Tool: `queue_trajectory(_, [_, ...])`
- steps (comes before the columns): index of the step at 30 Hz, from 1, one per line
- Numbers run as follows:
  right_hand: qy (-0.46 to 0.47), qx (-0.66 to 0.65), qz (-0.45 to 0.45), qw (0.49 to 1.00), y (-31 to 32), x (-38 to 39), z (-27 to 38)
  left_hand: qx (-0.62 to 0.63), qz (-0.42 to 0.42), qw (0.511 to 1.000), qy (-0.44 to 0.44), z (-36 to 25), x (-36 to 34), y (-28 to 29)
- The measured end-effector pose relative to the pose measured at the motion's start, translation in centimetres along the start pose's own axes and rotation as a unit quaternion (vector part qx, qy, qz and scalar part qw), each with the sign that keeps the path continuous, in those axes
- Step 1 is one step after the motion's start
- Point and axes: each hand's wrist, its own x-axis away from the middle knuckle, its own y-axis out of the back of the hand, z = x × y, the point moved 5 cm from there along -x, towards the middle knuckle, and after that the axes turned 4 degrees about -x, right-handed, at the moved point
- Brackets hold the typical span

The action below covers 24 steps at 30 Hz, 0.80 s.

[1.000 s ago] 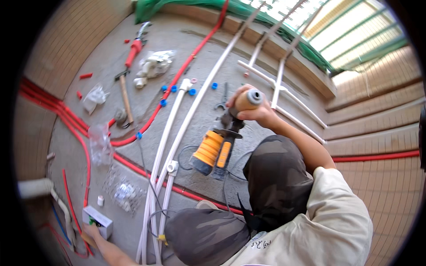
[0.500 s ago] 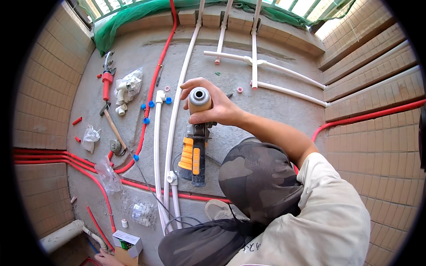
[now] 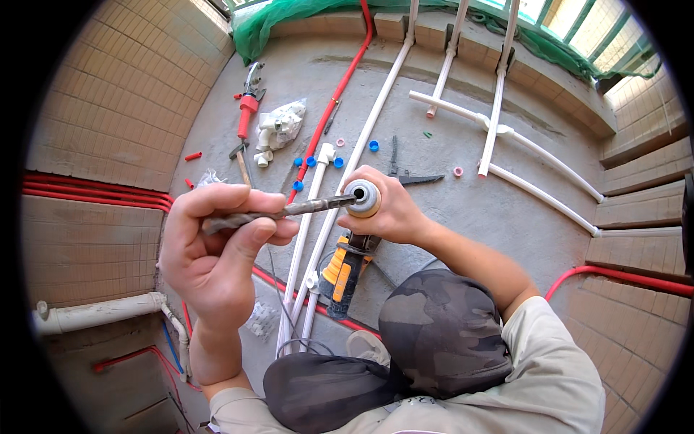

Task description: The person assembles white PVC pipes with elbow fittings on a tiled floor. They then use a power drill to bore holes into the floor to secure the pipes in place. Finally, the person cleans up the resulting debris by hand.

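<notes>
My left hand pinches a long metal drill bit, its shank at the mouth of the chuck of a black-and-orange rotary hammer. I cannot tell how far it is inside. My right hand wraps round the chuck end, with the tool's body hanging below toward my knees. Behind my hands, long white pipes lie on the grey concrete floor, beside blue caps and a red conduit. A dark open wrench-like tool lies beyond my right hand.
A bag of white fittings, a red-handled tool and a hammer lie at upper left. Joined white pipes run to the right wall. Red conduits follow the left wall. A drain pipe sits low left.
My left hand has come up from the small box at lower left, now holding the drill bit against the chuck. My right hand and the rotary hammer have shifted and turned slightly.
</notes>
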Motion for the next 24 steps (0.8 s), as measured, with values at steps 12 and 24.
queue_trajectory(12, [0.061,0.101,-0.022,0.993,0.6,0.1,-1.8,-0.078,0.052,0.993,0.077,2.9,-2.8,-3.4])
queue_trajectory(24, [0.056,0.112,-0.001,0.992,1.1,0.8,-2.0,-0.257,0.201,0.933,-0.149,2.5,-5.0,-7.1])
